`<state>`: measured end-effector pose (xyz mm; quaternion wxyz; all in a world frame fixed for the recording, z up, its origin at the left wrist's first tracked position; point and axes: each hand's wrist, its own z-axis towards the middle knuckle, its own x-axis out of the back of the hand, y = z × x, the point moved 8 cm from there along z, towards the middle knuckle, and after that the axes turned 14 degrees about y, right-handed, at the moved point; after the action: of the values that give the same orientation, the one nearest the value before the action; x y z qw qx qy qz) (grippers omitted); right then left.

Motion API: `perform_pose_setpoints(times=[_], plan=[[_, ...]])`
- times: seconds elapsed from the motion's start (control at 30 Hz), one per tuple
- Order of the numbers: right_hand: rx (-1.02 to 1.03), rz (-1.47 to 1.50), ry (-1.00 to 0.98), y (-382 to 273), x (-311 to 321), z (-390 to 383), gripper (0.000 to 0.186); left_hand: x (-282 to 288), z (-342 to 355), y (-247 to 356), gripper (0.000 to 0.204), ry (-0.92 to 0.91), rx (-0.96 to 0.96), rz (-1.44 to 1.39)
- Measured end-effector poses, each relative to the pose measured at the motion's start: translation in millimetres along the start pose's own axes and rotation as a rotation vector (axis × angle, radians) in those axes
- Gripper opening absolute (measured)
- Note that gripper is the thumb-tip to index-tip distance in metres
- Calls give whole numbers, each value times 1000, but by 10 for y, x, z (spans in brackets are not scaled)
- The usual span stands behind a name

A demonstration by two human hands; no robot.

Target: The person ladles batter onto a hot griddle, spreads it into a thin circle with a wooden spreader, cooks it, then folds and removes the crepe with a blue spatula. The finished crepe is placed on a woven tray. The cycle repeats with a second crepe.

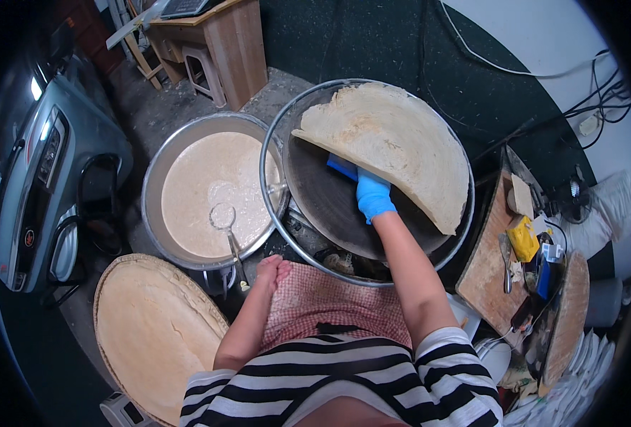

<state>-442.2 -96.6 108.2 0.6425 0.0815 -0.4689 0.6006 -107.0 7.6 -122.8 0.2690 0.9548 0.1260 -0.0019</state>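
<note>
A large thin round pancake (394, 139) covers the far part of a dark round griddle (330, 206), its near edge raised off the surface. My right hand (374, 196), in a blue glove, reaches beneath that edge; the fingers are partly hidden. A flat blue scraper (341, 166) sticks out beside the glove, apparently in its grip. My left hand (273, 270) is bare and closed in a fist at the apron (315, 299), with nothing seen in it. Near it, a ladle (231, 238) leans in a wide metal pot (153, 203) of pale batter (194, 178).
A metal ring (267, 203) surrounds the griddle. At lower left lies a stack of round pancakes (159, 313) on a woven tray. To the right, a wooden board (490, 256) carries a yellow packet (523, 239) and tools. A vehicle (59, 171) stands left; a wooden desk (230, 50) is behind.
</note>
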Motion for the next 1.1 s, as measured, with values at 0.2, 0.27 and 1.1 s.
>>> perform_pose_setpoints(times=[0.2,0.27,1.1], plan=[[-71,35,25,107,-59,151,41,-4,27,8,12,-8,-9,-2],[-108,65,9,138,-53,184,41,-13,21,21,11,-13,-9,-25],[-124,-180,-90,743,565,-273,41,-37,-77,60,11,-20,-70,-23]])
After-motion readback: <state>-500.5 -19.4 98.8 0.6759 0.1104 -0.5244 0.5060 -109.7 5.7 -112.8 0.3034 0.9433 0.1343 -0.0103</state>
